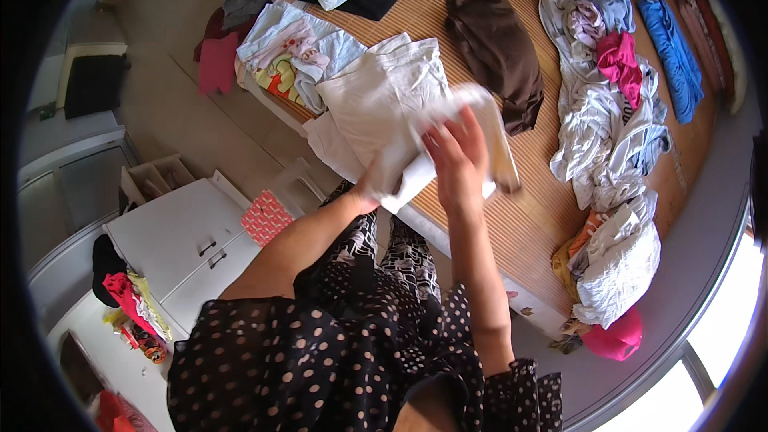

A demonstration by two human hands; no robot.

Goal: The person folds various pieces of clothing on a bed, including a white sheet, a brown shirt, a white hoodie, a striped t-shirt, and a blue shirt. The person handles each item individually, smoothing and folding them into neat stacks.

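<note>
A long, crumpled heap of white and grey clothes [588, 148] is showing dark marks like lettering beside a bright pink cloth [620, 68], too small to be read. A pale blue garment pile [272, 36] is bearing red and yellow printed figures. Between the person's hands, a soft white fabric garment [398, 164] is hanging above the near edge of a bed with a tan ribbed mat [512, 228]. The left hand [366, 194] is gripping its near left side; the right hand [458, 156] is spreading its fingers at its right side. Motion is blurring the cloth, so I cannot tell whether the right hand is clamping it or merely touching it. The hands are standing apart, with the garment between them. A flat off-white cloth [392, 76] is lying just beyond them, and a rumpled dark brown cloth [496, 52] is resting farther right, near the heap.
</note>
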